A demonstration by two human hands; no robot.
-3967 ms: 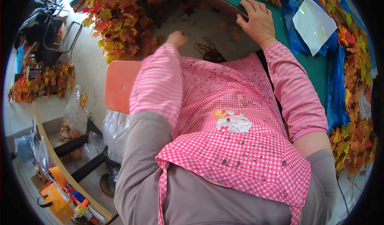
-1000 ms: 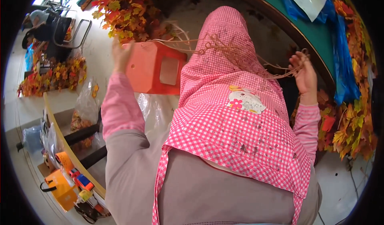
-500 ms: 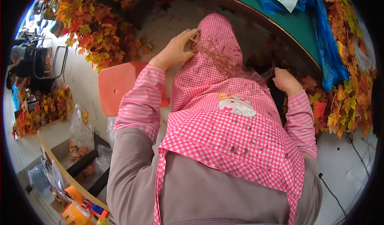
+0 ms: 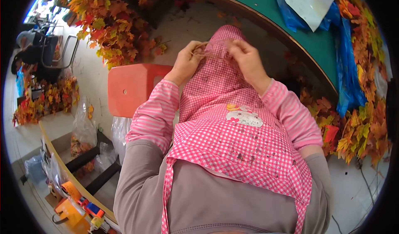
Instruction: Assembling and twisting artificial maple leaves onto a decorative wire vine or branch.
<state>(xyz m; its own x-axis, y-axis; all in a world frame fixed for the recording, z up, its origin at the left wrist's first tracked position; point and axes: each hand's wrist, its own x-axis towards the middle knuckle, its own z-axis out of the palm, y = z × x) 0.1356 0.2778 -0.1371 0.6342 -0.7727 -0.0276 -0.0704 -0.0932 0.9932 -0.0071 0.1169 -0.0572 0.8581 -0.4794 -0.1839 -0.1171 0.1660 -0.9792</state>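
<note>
Above the apron-covered lap, my left hand is closed on a bundle of thin brown strands, like twine or bare stems. My right hand pinches the strands at their other side, so they stretch between both hands in a loose loop. Some of the strands blur against the pink checked apron, and their exact kind cannot be made out.
A red plastic stool stands left of my left arm. Autumn-leaf garlands hang beyond it, with more leaf garlands at the right. A green-topped table curves across the far side, bearing blue plastic and white paper.
My right hand has come in from the far right to the strands. The strands, spread over the apron before, are now drawn up between both hands.
</note>
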